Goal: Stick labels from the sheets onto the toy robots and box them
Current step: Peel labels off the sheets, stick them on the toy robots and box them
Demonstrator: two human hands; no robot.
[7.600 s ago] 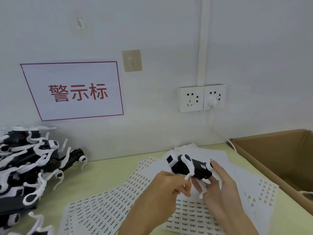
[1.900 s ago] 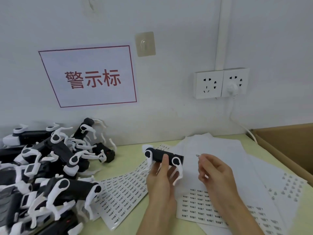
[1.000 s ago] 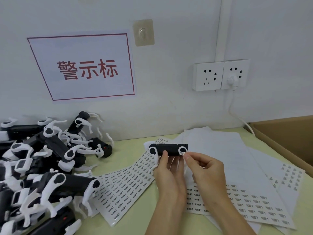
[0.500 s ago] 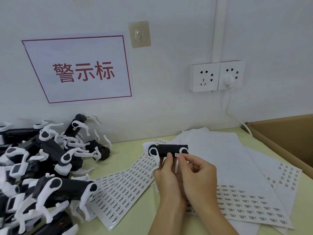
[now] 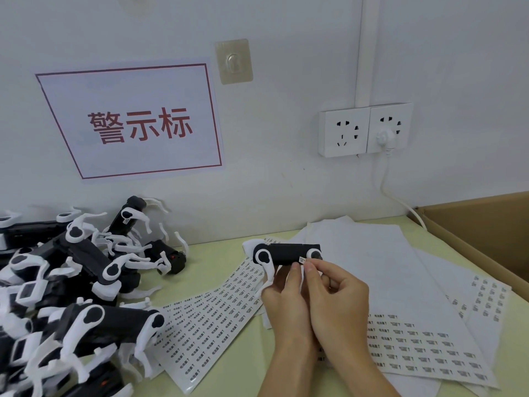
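Note:
My left hand (image 5: 286, 302) grips a black toy robot (image 5: 287, 254) with white legs from below, holding it level above the label sheets. My right hand (image 5: 335, 293) pinches a small white label (image 5: 302, 259) against the robot's side near its right end. A label sheet (image 5: 217, 319) lies under my hands on the left, and another label sheet (image 5: 415, 348) lies on the right. A cardboard box (image 5: 483, 233) stands at the right edge; its inside is mostly out of view.
A heap of black-and-white toy robots (image 5: 74, 282) fills the left of the pale green table (image 5: 206, 262). The white wall behind carries a red-lettered sign (image 5: 137, 124), a hook (image 5: 234, 62) and sockets (image 5: 366, 128) with a white cable (image 5: 392, 193).
My right hand brought a label from beside the robot to its side and now presses it near the right end. My left hand keeps the robot almost still.

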